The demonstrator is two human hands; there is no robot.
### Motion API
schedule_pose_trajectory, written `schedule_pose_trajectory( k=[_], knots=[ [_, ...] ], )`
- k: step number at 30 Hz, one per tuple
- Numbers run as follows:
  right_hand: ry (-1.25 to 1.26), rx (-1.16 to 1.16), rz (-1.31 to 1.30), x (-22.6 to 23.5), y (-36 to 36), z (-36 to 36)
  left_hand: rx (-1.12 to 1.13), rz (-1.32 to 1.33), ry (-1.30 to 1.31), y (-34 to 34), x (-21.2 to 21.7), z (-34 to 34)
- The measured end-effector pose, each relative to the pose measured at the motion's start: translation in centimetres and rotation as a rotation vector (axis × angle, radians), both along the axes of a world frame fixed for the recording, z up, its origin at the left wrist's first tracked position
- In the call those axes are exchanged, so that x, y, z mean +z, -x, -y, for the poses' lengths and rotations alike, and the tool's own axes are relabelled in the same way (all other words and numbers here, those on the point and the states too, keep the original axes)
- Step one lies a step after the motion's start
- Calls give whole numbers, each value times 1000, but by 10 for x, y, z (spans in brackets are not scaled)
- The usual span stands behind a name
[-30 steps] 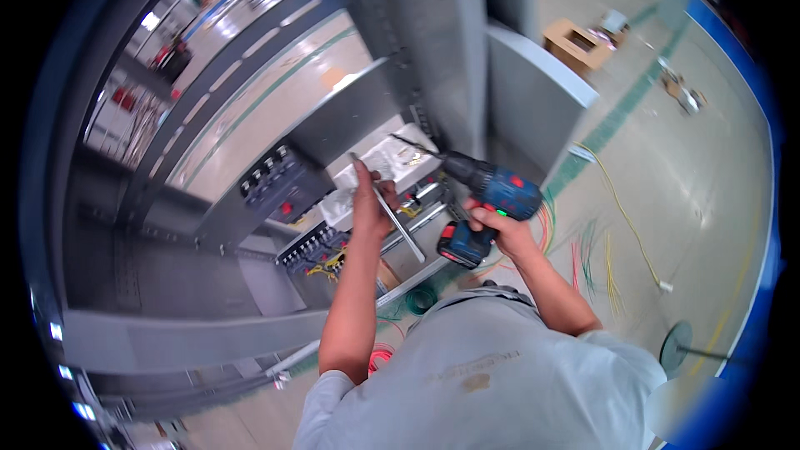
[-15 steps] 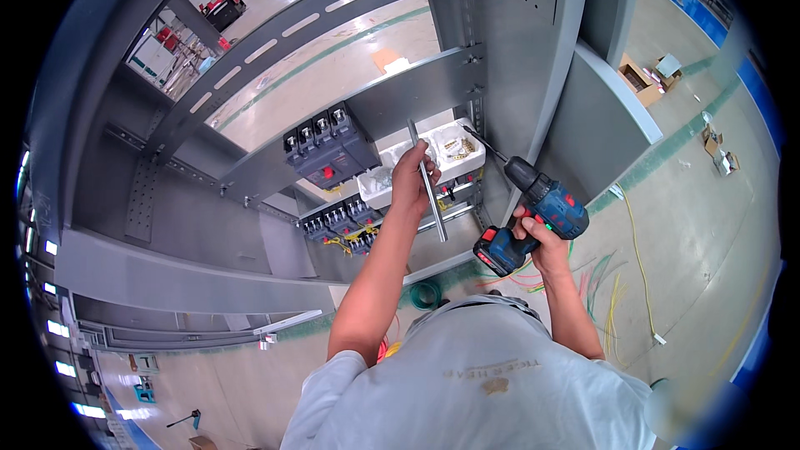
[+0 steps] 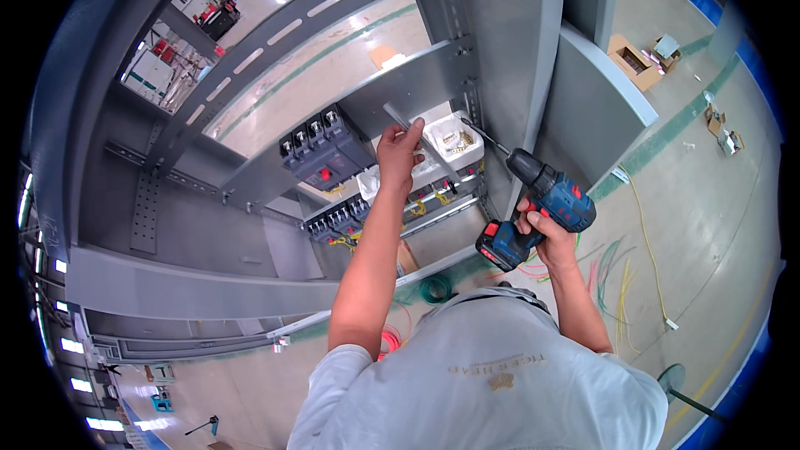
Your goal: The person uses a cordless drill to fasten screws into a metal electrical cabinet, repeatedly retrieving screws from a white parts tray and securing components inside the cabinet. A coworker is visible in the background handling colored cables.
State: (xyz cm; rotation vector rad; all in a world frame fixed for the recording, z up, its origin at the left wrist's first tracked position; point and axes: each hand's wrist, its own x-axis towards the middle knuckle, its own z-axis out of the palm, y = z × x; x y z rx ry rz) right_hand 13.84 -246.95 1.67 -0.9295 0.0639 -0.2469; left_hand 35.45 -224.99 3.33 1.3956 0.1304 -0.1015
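Observation:
My left hand (image 3: 398, 156) is closed on a slim grey metal bar (image 3: 442, 161), which slants over a white tray. In that white tray (image 3: 472, 155) lie small brass-coloured pieces (image 3: 455, 142). My right hand (image 3: 543, 229) grips a blue and black cordless drill (image 3: 560, 198) by its handle. Its long thin bit (image 3: 486, 135) points up and left, toward the right end of the tray. Left of my left hand, a large dark circuit breaker (image 3: 327, 152) with a red button is mounted on the cabinet's crossbar. Smaller breakers (image 3: 337, 221) with yellow wires sit below it.
The grey metal cabinet frame (image 3: 200, 293) surrounds the work, with a slotted rail (image 3: 283, 33) at the far side. A grey panel (image 3: 592, 108) juts out at right. Loose coloured wires (image 3: 621, 283), a green coil (image 3: 435, 288) and cardboard boxes (image 3: 635, 65) lie on the floor.
The bar in my left hand has tilted from nearly upright to a stronger slant, and that hand has shifted slightly left. The drill stays in my right hand, nearly unmoved.

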Motion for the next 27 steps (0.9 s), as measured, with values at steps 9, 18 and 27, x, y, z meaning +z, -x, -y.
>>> schedule_pose_trajectory(
  k=[9,18,27],
  knots=[
    [-14,26,12,-3,-3,-2,138,-99,444,-37,-5,5],
    [-27,40,-19,-10,-8,-7,198,-126,651,-68,-16,-1],
    [12,3,-12,-13,-38,-12,144,-4,517,-56,2,-1]
  ],
)
